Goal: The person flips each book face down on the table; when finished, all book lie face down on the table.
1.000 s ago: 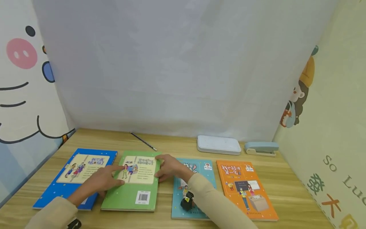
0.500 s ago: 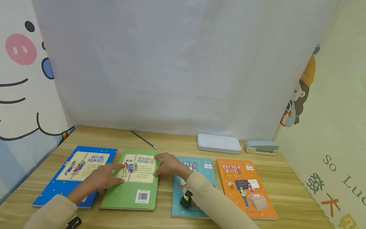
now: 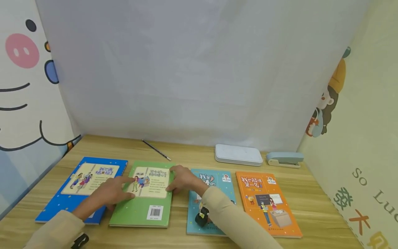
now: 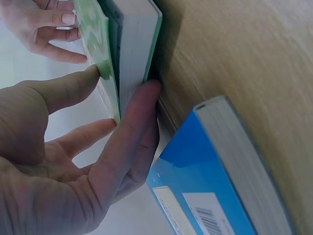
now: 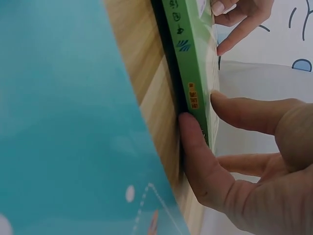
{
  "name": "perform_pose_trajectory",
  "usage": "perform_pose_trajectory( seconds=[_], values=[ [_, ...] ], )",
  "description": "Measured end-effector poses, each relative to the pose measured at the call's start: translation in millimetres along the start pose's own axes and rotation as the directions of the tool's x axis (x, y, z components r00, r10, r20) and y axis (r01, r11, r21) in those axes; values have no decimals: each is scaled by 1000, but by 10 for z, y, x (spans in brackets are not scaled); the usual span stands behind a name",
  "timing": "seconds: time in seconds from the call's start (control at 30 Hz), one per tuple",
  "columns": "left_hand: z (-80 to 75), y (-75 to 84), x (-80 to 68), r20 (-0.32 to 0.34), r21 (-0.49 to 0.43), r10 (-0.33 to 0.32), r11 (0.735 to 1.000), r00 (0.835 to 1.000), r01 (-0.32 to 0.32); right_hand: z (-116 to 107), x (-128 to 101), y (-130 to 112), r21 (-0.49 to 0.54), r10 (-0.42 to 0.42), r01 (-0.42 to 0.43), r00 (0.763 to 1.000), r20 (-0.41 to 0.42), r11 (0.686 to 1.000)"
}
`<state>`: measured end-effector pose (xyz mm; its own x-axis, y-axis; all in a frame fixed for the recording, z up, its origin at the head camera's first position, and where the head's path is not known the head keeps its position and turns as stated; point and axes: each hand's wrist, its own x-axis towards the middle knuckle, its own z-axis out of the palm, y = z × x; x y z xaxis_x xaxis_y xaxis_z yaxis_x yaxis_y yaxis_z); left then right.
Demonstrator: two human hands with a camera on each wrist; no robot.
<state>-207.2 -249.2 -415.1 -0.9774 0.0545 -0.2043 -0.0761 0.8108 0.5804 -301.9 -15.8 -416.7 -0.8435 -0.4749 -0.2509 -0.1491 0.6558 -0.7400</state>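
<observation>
A green book (image 3: pixel 140 213) lies back cover up on the table, its barcode near the bottom edge. My left hand (image 3: pixel 113 192) holds its left side, thumb on the cover; the left wrist view shows other fingers against the page edges of this green book (image 4: pixel 134 44), with the cover slightly lifted from the pages. At the opposite side, my right hand (image 3: pixel 185 180) grips the upper right edge. In the right wrist view, the right thumb touches the cover of the green book (image 5: pixel 181 54) and a finger presses its spine. A blue book (image 3: pixel 59 207) lies just left, partly behind my left forearm.
Right of the green book lie a teal book (image 3: pixel 194 221), partly covered by my right sleeve, and an orange book (image 3: pixel 253 193). Along the back are a pencil (image 3: pixel 156 149), a pale flat case (image 3: pixel 238 154) and a blue stapler (image 3: pixel 284 159). A white cloth (image 3: pixel 192 69) hangs behind the table.
</observation>
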Motion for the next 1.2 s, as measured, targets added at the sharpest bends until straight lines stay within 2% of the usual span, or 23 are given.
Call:
perform_pose_trajectory(
  seconds=[0.4,0.63,0.9,1.07,1.13,1.2],
  values=[
    [0,-4,25,-17,51,11,999,1000,-10,-16,-54,-42,43,41,-41,999,12,998],
    [4,35,34,-50,134,57,990,997,-49,-54,-77,-34,71,46,-48,998,31,996],
    [-54,101,81,-90,228,121,969,989,-98,-391,-111,133,105,-23,16,998,64,994],
    [-47,175,89,-115,271,150,956,982,-114,-632,-166,266,74,-82,80,996,22,994],
    [-8,213,90,-118,279,194,948,974,-155,-724,-193,343,54,-97,97,995,-7,994],
    [42,247,102,-114,294,271,928,956,-228,-807,-218,432,50,-96,98,995,-33,994]
  ],
)
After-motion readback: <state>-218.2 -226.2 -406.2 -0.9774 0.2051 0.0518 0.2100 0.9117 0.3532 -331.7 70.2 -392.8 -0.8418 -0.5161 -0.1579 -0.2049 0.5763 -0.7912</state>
